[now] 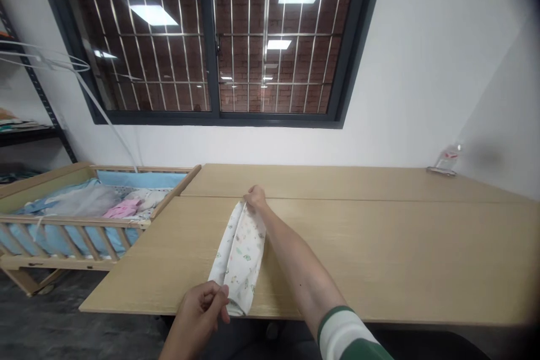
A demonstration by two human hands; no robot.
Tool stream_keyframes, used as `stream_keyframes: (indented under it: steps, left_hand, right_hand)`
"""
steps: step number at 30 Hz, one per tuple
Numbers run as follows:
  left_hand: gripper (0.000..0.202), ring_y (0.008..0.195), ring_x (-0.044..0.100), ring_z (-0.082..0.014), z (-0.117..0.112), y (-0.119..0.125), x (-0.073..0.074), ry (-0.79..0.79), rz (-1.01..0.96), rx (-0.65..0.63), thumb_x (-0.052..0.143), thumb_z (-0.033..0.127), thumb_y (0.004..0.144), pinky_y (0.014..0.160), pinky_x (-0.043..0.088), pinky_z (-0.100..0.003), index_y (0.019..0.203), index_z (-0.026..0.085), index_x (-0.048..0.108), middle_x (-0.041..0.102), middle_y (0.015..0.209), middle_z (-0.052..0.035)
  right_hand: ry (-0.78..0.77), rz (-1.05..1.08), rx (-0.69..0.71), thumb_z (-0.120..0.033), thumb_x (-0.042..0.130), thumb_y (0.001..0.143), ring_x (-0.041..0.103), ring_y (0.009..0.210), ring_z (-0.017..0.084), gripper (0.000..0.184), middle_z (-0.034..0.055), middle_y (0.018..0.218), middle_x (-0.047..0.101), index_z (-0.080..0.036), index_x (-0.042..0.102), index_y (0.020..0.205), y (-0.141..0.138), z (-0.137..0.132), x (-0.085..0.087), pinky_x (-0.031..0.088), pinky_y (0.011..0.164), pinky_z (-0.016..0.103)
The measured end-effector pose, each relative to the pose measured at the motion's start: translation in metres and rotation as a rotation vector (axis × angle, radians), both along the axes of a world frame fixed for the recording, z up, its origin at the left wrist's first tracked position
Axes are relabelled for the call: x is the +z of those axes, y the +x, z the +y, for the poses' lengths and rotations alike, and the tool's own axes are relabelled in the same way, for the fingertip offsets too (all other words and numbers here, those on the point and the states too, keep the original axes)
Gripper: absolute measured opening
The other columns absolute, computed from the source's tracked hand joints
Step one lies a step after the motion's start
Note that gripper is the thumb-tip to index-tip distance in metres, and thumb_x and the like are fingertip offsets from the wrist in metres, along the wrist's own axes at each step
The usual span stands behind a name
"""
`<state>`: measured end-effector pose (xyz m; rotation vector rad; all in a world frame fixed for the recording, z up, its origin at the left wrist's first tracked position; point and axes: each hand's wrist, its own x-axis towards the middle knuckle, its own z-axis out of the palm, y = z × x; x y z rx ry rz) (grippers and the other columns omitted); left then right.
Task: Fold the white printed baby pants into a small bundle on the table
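The folded floral cloth point(239, 256) lies lengthwise on the counter point(379, 247), its near end pinched in the left hand point(200, 306) grip and its far end clasped by the right hand point(255, 198), with a wooden crib point(76, 222) to the left.

No text, number or brand can be read. Red marks are seen on a small clear stand point(444, 162) at the right of the frame, but they are too small to be made out. On the patterned cloth point(240, 253), lower middle, only small blurred printed figures are seen.
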<state>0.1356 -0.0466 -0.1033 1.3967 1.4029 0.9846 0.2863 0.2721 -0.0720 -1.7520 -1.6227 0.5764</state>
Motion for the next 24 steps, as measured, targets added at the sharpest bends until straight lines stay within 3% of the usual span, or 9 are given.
stream_keyframes:
  steps: [5, 9, 15, 17, 20, 22, 24]
  left_hand:
    - [0.06, 0.054, 0.057, -0.0188, -0.003, -0.019, -0.007, 0.037, 0.106, 0.075, 0.044, 0.076, 0.085, 0.054, 0.038, -0.029, 0.067, 0.021, 0.06, 0.068, 0.06, -0.0045]
    - [0.053, 0.061, 0.062, -0.0192, -0.002, -0.027, -0.017, 0.021, 0.295, 0.053, 0.039, 0.063, 0.093, 0.059, 0.038, -0.027, 0.065, 0.021, 0.055, 0.068, 0.062, -0.0037]
    - [0.033, 0.065, 0.067, -0.0217, -0.007, -0.031, -0.031, 0.078, 0.865, 0.198, 0.042, 0.035, 0.095, 0.057, 0.034, -0.028, 0.068, 0.023, 0.057, 0.069, 0.064, -0.0016]
    - [0.029, 0.067, 0.068, -0.0231, -0.013, -0.03, -0.036, 0.236, 1.029, 0.31, 0.045, 0.033, 0.096, 0.057, 0.037, -0.029, 0.073, 0.024, 0.062, 0.07, 0.068, -0.0019]
    - [0.022, 0.079, 0.071, -0.0233, -0.02, -0.023, -0.049, 0.704, 1.135, 0.38, 0.053, 0.039, 0.095, 0.069, 0.048, -0.032, 0.094, 0.024, 0.069, 0.076, 0.086, -0.0045]
    - [0.032, 0.092, 0.071, -0.0239, -0.024, -0.012, -0.059, 0.963, 1.16, 0.352, 0.059, 0.042, 0.092, 0.078, 0.051, -0.033, 0.114, 0.021, 0.068, 0.076, 0.105, -0.0081]
    - [0.043, 0.103, 0.069, -0.0257, -0.027, 0.002, -0.07, 1.08, 1.202, 0.356, 0.06, 0.042, 0.089, 0.084, 0.051, -0.034, 0.124, 0.017, 0.065, 0.073, 0.119, -0.0122]
  right_hand:
    - [0.001, -0.013, 0.008, -0.014, 0.069, 0.073, 0.065, 0.092, 0.018, 0.027, 0.0069, 0.102, 0.069, -0.018, 0.063, 0.099, -0.026, 0.002, -0.018, 0.046, 0.07, 0.022]
    - [0.002, -0.019, 0.022, -0.017, 0.069, 0.076, 0.065, 0.092, 0.019, 0.024, 0.0075, 0.101, 0.069, -0.017, 0.062, 0.099, -0.038, 0.001, -0.025, 0.045, 0.071, 0.023]
    - [0.032, -0.024, 0.138, -0.02, 0.066, 0.084, 0.066, 0.093, 0.02, 0.019, 0.0087, 0.098, 0.07, -0.015, 0.063, 0.102, -0.038, -0.013, -0.018, 0.047, 0.076, 0.025]
    - [0.059, -0.029, 0.22, -0.018, 0.061, 0.089, 0.067, 0.093, 0.02, 0.02, 0.0087, 0.098, 0.072, -0.015, 0.063, 0.108, -0.034, -0.024, -0.01, 0.048, 0.078, 0.026]
    - [0.095, -0.044, 0.388, -0.021, 0.061, 0.091, 0.069, 0.095, 0.019, 0.029, 0.0067, 0.102, 0.073, -0.017, 0.061, 0.12, -0.026, -0.057, 0.003, 0.05, 0.084, 0.027]
    - [0.121, -0.075, 0.579, -0.028, 0.064, 0.092, 0.068, 0.107, 0.02, 0.038, 0.0082, 0.117, 0.072, -0.019, 0.059, 0.129, -0.02, -0.093, 0.011, 0.05, 0.093, 0.029]
    - [0.172, -0.157, 0.924, -0.039, 0.061, 0.095, 0.056, 0.13, 0.025, 0.05, 0.0135, 0.141, 0.06, -0.018, 0.053, 0.14, -0.014, -0.136, 0.018, 0.044, 0.108, 0.036]
